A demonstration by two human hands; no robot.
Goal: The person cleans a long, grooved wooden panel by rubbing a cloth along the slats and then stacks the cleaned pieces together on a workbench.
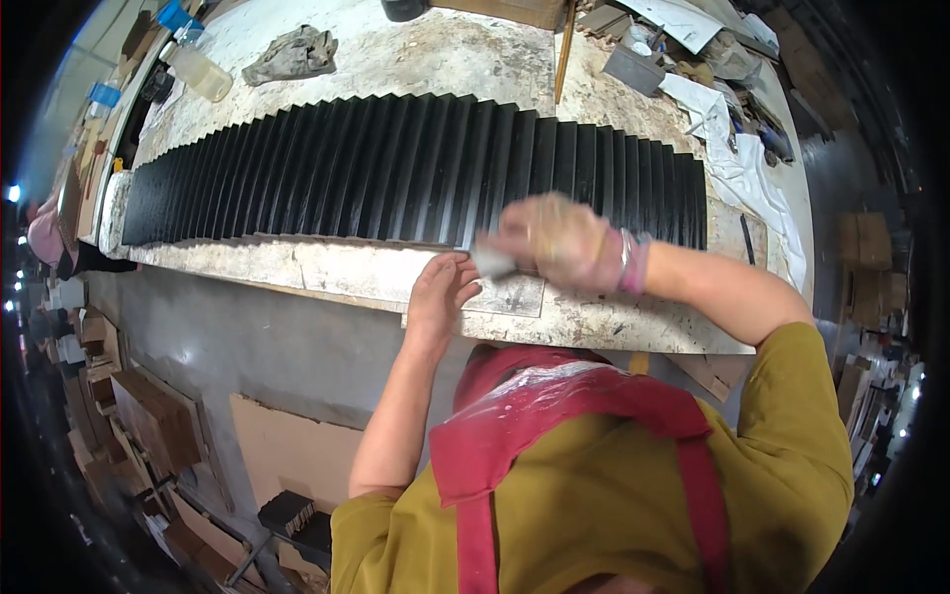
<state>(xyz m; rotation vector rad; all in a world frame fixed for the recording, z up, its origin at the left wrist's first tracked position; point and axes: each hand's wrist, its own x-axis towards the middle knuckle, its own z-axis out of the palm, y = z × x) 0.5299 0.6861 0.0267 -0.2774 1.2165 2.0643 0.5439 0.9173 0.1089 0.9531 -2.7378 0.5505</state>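
A long black ridged panel point(396, 178), its upright folds side by side in a shallow arc, lies across the workbench. My bare left hand point(442, 297) is at its near edge, fingers curled against the edge near the middle. My right hand point(559, 243), in a thin, stained glove with a band at the wrist, is smeared by motion just right of it. Its fingers close round a pale grey-white pad point(493, 261), too blurred to name more exactly, held near the panel's front edge.
The paint-stained workbench point(341, 272) carries a crumpled grey cloth point(292, 55) and a plastic bottle point(201, 71) at the far left. White cloth point(757, 188) and scraps lie at the right. Below stand cardboard sheets point(282, 445) and wooden boxes point(153, 421). Another person point(49, 238) is at the left edge.
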